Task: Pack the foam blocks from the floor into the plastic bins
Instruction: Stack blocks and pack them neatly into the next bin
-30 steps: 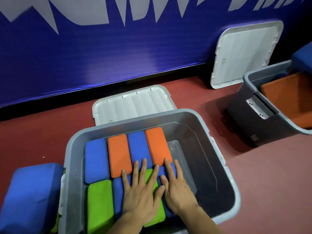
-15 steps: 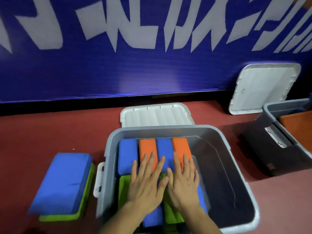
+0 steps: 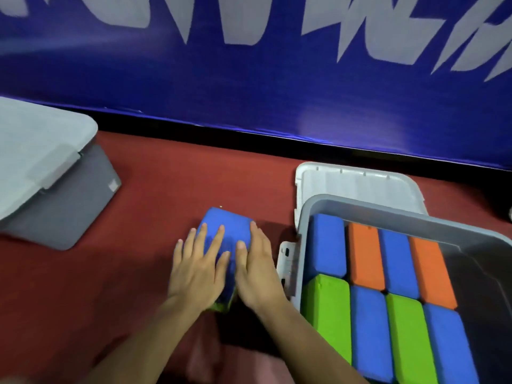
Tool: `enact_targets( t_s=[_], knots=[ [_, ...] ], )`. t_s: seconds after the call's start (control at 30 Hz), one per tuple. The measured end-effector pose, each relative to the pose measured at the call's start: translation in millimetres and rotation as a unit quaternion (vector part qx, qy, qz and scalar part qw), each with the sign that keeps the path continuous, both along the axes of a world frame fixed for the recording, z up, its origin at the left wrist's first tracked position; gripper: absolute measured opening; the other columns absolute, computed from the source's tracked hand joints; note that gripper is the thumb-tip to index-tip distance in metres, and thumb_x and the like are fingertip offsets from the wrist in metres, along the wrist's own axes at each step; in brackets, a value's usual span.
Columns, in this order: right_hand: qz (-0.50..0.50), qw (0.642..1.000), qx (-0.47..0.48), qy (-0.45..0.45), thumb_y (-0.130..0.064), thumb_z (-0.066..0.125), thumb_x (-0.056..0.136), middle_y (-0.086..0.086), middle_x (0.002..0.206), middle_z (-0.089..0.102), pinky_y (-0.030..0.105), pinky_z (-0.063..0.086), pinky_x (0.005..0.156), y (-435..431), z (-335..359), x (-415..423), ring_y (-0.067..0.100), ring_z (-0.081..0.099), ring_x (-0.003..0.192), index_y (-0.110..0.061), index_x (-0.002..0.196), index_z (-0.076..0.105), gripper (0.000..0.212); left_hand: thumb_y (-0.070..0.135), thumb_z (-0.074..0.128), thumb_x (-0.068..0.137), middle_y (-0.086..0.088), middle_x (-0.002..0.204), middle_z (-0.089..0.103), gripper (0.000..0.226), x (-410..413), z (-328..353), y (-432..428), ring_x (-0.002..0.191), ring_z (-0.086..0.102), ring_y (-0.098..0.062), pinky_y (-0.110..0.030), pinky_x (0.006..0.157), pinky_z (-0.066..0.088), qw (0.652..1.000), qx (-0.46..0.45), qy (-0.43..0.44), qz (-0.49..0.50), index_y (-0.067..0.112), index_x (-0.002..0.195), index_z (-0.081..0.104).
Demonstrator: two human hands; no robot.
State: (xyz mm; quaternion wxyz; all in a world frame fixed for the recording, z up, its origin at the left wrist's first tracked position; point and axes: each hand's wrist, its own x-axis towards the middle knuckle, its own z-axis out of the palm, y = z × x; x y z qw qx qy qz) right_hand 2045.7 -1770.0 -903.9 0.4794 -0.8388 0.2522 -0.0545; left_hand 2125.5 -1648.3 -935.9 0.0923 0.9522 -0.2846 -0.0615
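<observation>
Background, as I read it off the head camera. A blue wall banner (image 3: 249,87) runs the full width. Its large white lettering (image 3: 221,20) is cut off at the top edge and too blurred for me to read. A black strip (image 3: 221,133) runs along the banner's foot and meets the dark red floor (image 3: 180,176). One white ribbed lid (image 3: 357,184) lies flat on the floor, near the strip. A tiny yellow speck (image 3: 220,206) sits on the floor, left of the lid.
</observation>
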Motion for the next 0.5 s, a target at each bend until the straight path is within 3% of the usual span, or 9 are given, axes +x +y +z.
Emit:
enact_targets(
  t_s=[0.1,0.17,0.3,0.33,0.4,0.5],
  knots=[
    [0.016,0.993,0.070,0.094,-0.036,0.028,0.111,0.001,0.171,0.009,0.022,0.006,0.124,22,-36,19,0.018,0.008,0.157,-0.014,0.163,0.008,0.060,0.059,0.019,0.100,-0.023,0.150,0.047,0.067,15,-31,30,0.134,0.049,-0.045,-0.061,0.107,0.040,0.997,0.060,0.032,0.033,0.026,0.151,0.047],
    [-0.017,0.982,0.120,0.146,-0.043,0.028,0.110,0.005,0.170,0.016,0.032,0.017,0.124,29,-58,22,0.024,0.019,0.156,-0.021,0.164,0.005,0.062,0.062,0.024,0.093,-0.026,0.150,0.046,0.071,19,-44,44,0.132,0.050,-0.047,-0.064,0.105,0.039,0.993,0.080,0.060,0.055,0.030,0.153,0.043],
    [-0.035,0.966,0.167,0.192,-0.047,0.027,0.109,0.005,0.166,0.029,0.030,0.028,0.116,40,-80,18,0.030,0.036,0.149,-0.036,0.163,0.003,0.060,0.073,-0.007,0.075,-0.022,0.164,0.022,0.088,16,-56,56,0.143,0.039,-0.036,-0.047,0.118,0.029,0.983,0.104,0.137,0.057,0.046,0.158,0.001],
    [-0.036,0.968,0.169,0.181,-0.046,0.027,0.110,0.001,0.167,0.027,0.028,0.026,0.116,41,-80,16,0.026,0.034,0.150,-0.037,0.163,0.004,0.058,0.073,-0.008,0.075,-0.021,0.162,0.025,0.088,14,-57,56,0.142,0.041,-0.035,-0.045,0.117,0.030,0.985,0.093,0.138,0.055,0.045,0.158,0.002],
    [-0.027,0.973,0.168,0.158,-0.043,0.026,0.111,-0.007,0.169,0.021,0.022,0.021,0.119,42,-78,14,0.017,0.027,0.153,-0.038,0.163,0.008,0.055,0.071,0.004,0.084,-0.023,0.151,0.041,0.082,12,-55,54,0.132,0.050,-0.038,-0.049,0.113,0.036,0.989,0.079,0.111,0.054,0.041,0.159,0.020],
    [-0.020,0.979,0.165,0.115,-0.038,0.026,0.112,-0.012,0.170,0.013,0.012,0.008,0.117,42,-67,14,0.003,0.014,0.154,-0.032,0.162,0.013,0.053,0.067,0.025,0.090,-0.022,0.121,0.054,0.073,15,-47,48,0.101,0.061,-0.040,-0.051,0.097,0.050,0.996,0.022,0.068,0.059,0.032,0.151,0.045]
  ],
)
